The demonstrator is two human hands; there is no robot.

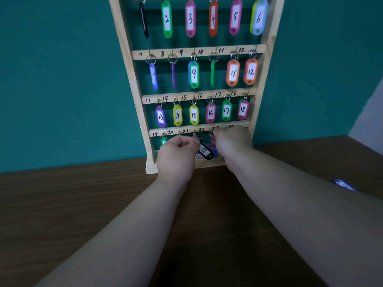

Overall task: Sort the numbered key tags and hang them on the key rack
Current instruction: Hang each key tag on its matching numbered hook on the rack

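Teal wall (51,79) stood behind the wooden key rack (132,83), which rested on a dark table (72,204). In the bottom row the black tag 22 (205,152) hung tilted, its ring pinched by the curled fingers of the left hand (176,156). Just beside it, the right hand (232,143) was bunched at hook 23 against a pink tag (213,139) (its grip could not be made out). A blue tag (345,185) lay on the table, well apart

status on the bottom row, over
Left hand pinches the ring of black tag 22 at the bottom rail of the key rack. Right hand at hook 23, grip hidden. One blue tag loose on the table.
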